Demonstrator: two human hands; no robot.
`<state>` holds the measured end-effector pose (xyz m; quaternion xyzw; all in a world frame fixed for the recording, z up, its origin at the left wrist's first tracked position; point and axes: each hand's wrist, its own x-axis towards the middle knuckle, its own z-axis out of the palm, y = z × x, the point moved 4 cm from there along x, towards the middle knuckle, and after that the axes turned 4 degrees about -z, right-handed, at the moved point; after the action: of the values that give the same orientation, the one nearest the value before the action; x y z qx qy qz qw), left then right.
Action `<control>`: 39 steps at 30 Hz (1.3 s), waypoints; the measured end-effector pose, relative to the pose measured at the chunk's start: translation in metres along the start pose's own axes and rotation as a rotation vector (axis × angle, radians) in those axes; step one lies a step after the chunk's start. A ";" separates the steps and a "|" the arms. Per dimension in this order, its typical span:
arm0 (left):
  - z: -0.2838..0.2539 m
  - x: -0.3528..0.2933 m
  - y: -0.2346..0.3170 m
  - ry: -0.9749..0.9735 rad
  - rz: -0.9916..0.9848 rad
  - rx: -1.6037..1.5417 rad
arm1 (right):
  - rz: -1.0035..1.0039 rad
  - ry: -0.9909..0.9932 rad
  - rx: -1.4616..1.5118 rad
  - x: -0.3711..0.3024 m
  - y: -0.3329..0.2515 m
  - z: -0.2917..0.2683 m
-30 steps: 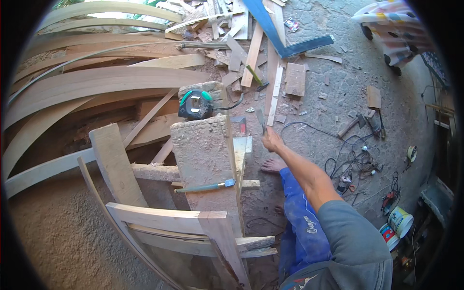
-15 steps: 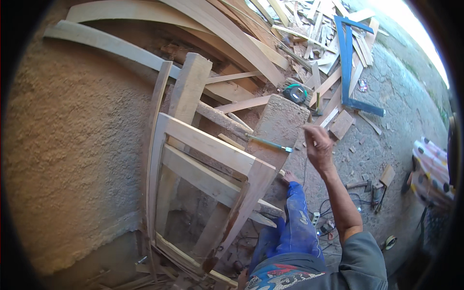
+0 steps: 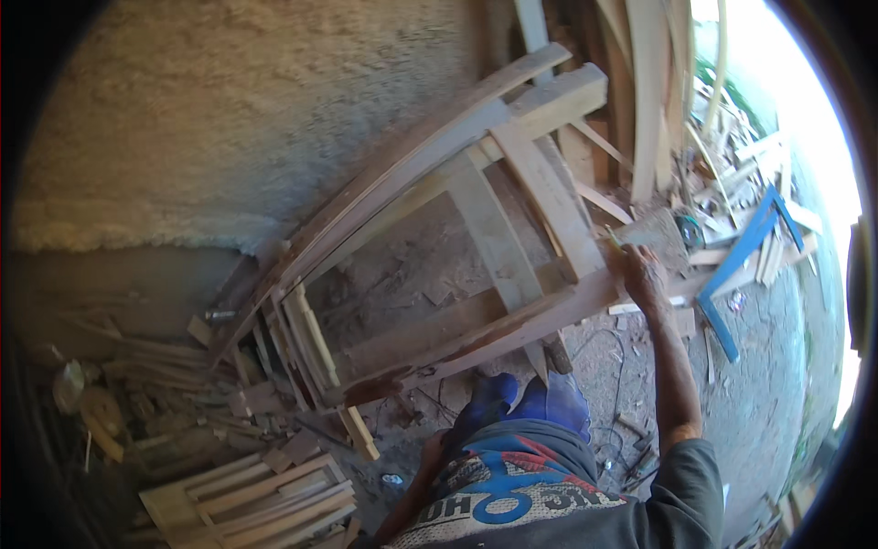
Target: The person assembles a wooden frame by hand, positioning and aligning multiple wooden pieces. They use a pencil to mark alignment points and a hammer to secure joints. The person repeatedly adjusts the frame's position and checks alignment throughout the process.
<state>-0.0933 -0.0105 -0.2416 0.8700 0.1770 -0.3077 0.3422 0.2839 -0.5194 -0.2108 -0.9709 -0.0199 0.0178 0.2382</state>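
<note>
Before me a wooden frame [image 3: 551, 206] of pale boards leans at a slant beside the rough wall, with a brown-stained strip along its near rail. My right hand [image 3: 645, 277] is at the right end of the frame, over the near part of a dusty wooden block [image 3: 660, 231]. Its fingers are curled together. A thin pale-tipped piece [image 3: 614, 236] shows at the fingertips, too small and blurred to name. My left hand [image 3: 433, 448] hangs low beside my hip, below the frame; its fingers are hidden.
A blue metal angle frame [image 3: 745, 261] lies among scrap wood at the right. By the block sits a black and green tape measure [image 3: 688, 231]. Slatted wooden panels [image 3: 261, 503] are stacked at lower left. Long curved boards [image 3: 647, 101] stand at the back.
My view has swung left, so the frame appears turned and farther right. My right hand, earlier beside the block, is now against the frame's end. My left forearm has come into view.
</note>
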 end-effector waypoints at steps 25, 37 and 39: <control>-0.243 0.005 -0.305 1.512 -0.479 -0.634 | 0.061 0.356 0.156 -0.039 0.073 0.008; -0.274 0.112 -0.459 1.028 -0.536 -1.976 | -0.239 -0.438 0.196 -0.252 -0.232 0.165; -0.276 0.138 -0.440 1.041 -0.441 -2.058 | -0.249 -0.427 0.204 -0.261 -0.193 0.188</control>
<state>-0.1036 0.5065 -0.3870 0.1546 0.6079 0.3206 0.7098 0.0094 -0.2738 -0.2811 -0.9062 -0.1871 0.1945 0.3255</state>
